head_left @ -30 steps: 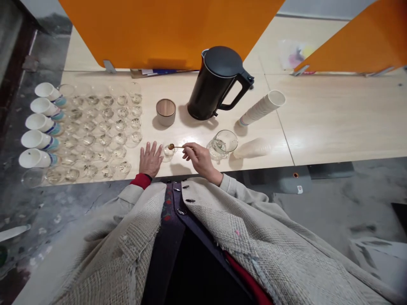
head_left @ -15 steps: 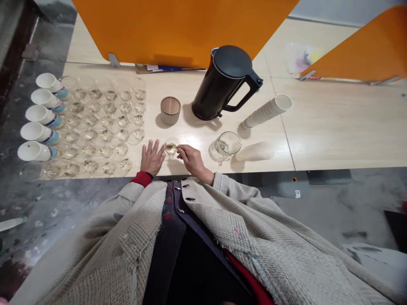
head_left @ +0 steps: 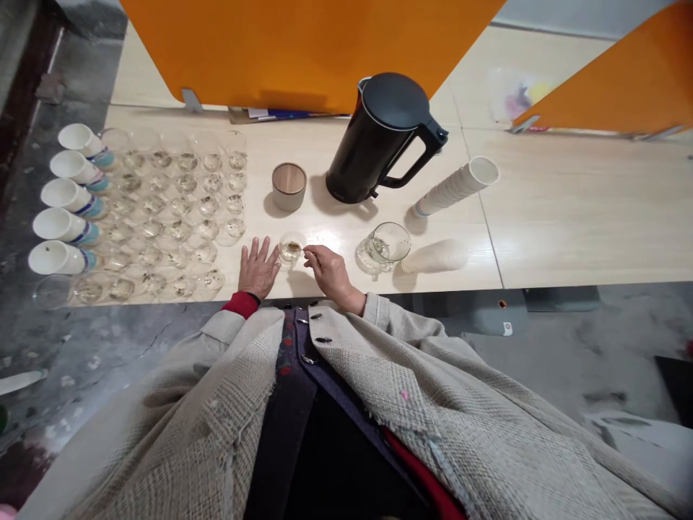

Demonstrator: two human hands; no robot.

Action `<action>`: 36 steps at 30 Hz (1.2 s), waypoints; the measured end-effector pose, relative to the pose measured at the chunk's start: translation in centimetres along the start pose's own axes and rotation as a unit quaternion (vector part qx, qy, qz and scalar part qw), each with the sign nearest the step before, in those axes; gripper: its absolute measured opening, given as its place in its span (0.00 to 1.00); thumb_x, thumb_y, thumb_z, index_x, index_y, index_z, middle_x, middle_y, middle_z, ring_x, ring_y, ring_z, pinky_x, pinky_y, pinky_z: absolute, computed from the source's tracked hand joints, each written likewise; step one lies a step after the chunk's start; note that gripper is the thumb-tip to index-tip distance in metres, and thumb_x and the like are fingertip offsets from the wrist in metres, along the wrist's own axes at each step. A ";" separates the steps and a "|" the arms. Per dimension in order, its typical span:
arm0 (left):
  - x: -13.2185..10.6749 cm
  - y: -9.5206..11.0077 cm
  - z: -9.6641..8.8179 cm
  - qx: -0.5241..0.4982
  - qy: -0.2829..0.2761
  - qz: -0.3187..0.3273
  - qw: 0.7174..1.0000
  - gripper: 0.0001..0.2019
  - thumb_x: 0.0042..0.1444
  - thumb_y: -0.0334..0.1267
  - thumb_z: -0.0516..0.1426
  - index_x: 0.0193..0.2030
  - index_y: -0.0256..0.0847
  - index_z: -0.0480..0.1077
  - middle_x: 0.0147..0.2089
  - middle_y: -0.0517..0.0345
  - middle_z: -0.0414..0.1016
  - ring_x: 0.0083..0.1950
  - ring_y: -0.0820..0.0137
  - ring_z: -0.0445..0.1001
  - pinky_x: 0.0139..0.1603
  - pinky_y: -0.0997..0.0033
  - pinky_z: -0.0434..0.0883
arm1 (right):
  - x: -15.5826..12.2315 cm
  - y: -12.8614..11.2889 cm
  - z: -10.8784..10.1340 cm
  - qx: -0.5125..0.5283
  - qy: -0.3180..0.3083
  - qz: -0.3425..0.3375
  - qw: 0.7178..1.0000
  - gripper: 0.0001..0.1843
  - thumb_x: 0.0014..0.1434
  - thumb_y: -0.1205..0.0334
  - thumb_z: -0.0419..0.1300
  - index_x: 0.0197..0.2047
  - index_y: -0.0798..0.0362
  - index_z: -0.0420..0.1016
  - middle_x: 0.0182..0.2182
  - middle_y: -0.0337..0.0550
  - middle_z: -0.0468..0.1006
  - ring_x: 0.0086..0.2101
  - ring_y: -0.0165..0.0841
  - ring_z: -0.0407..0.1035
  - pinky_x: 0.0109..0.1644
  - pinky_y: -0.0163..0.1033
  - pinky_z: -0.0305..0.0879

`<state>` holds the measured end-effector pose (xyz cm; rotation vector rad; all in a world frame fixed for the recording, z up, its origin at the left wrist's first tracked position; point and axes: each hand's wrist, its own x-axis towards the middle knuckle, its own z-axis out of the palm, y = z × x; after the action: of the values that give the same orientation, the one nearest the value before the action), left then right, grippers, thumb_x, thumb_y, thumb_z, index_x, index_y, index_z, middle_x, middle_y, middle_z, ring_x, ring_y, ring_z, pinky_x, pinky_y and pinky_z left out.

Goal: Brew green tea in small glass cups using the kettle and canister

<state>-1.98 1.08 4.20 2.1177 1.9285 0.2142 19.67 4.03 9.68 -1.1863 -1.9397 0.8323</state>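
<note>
A small clear cup [head_left: 289,258] stands near the table's front edge, between my two hands. My left hand [head_left: 258,269] lies flat with fingers spread, its fingertips beside the cup's left side. From the right, my right hand [head_left: 331,276] pinches the thin handle of a small spoon [head_left: 298,248]. The spoon's end is over the cup, and dark tea leaves show there. Whether the leaves lie on the spoon or in the cup is too small to tell.
Rows of clear cups with leaves [head_left: 180,208] fill the left, beside tilted-looking paper cups [head_left: 61,225]. Behind my hands are a wooden-topped canister [head_left: 289,189] and a black kettle [head_left: 373,141]. Rightward stand a glass mug [head_left: 390,244], stacked paper cups [head_left: 460,186] and a clear stack [head_left: 436,258]. Orange partitions [head_left: 303,50] rise behind.
My right hand has shifted slightly to the right, and the spoon has turned or tipped a little over the cup. My left hand stays flat in place.
</note>
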 end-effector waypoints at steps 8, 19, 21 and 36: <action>0.0 0.0 0.1 -0.002 0.001 -0.003 1.000 0.29 0.75 0.45 0.46 0.79 0.46 0.62 0.85 0.47 0.51 0.87 0.43 0.43 0.83 0.29 0.42 | 0.2 -0.2 -0.2 0.019 -0.005 0.028 0.999 0.37 0.76 0.30 0.42 0.46 0.52 0.79 0.37 0.47 0.84 0.29 0.32 0.81 0.38 0.38 0.75; 0.0 -0.2 0.1 -0.013 -0.003 -0.005 1.000 0.29 0.75 0.46 0.46 0.79 0.45 0.63 0.85 0.47 0.51 0.87 0.45 0.41 0.83 0.28 0.42 | 0.1 -2.2 -4.8 0.174 0.157 0.051 0.971 0.24 0.73 0.36 0.57 0.46 0.49 0.78 0.33 0.38 0.83 0.29 0.31 0.82 0.36 0.38 0.81; 0.0 -0.3 0.3 -0.013 -0.004 -0.004 1.000 0.29 0.75 0.47 0.46 0.79 0.44 0.63 0.85 0.46 0.51 0.87 0.45 0.41 0.83 0.28 0.41 | -0.3 -2.1 -6.6 0.169 0.217 0.035 0.961 0.20 0.74 0.40 0.58 0.46 0.49 0.78 0.34 0.38 0.83 0.29 0.30 0.82 0.36 0.38 0.82; 0.1 -0.3 0.3 -0.014 0.000 -0.008 1.000 0.29 0.74 0.46 0.46 0.77 0.43 0.65 0.85 0.47 0.51 0.87 0.46 0.42 0.84 0.29 0.42 | -5.4 4.6 -12.2 -0.135 0.335 0.130 0.923 0.27 0.75 0.38 0.50 0.47 0.53 0.78 0.38 0.48 0.86 0.33 0.37 0.84 0.41 0.44 0.80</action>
<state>-2.18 1.15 3.85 2.0840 1.9312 0.2361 33.64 2.71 11.35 -1.6545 -1.3661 0.2153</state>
